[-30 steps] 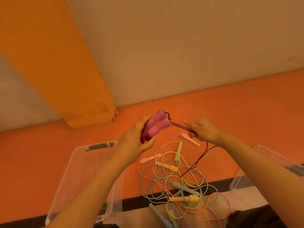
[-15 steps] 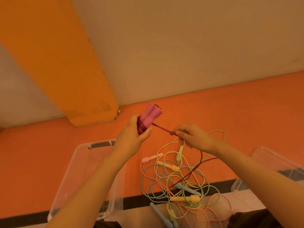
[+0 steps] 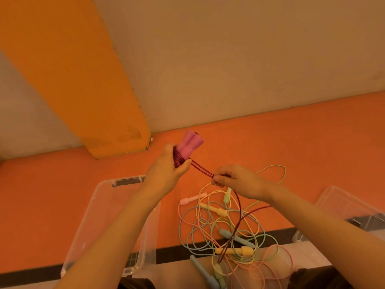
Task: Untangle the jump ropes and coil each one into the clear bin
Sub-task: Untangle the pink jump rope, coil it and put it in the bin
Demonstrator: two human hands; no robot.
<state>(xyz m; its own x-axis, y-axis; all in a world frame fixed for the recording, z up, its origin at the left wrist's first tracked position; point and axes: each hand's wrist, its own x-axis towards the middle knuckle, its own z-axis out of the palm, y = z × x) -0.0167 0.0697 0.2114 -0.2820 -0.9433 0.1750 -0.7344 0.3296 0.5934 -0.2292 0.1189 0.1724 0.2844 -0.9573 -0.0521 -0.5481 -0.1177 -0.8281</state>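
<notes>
The left hand (image 3: 166,170) grips the two pink handles (image 3: 190,146) of the dark red jump rope (image 3: 203,170) side by side, with several turns of that cord already bound around their lower ends under the fingers; holding both handles together gives a fixed core on which to wind. The right hand (image 3: 235,180) pinches the doubled red cord between thumb and fingertips just to the right of the left hand, so that the short span between the hands runs taut and straight, presumably to keep each new turn tight and flat. Beyond the right hand the red cord drops slack, passes beneath the right wrist and ends in the tangle (image 3: 227,230) lying directly below that hand; whether it is caught there cannot be told. The tangle consists of pastel ropes in yellow, green, blue and pink, with a pink handle (image 3: 192,199), yellow handles (image 3: 234,250) and blue handles (image 3: 236,238) lying among the loops, all apart from both hands. The clear bin (image 3: 116,226) sits below and left of the left forearm, open-topped and within easy reach for depositing the finished coil; nothing shows inside it. A second clear container (image 3: 341,207) stands to the right of the right forearm. Judged from this, the red rope is mostly freed and partly coiled, and the pastel ropes are not yet begun.
</notes>
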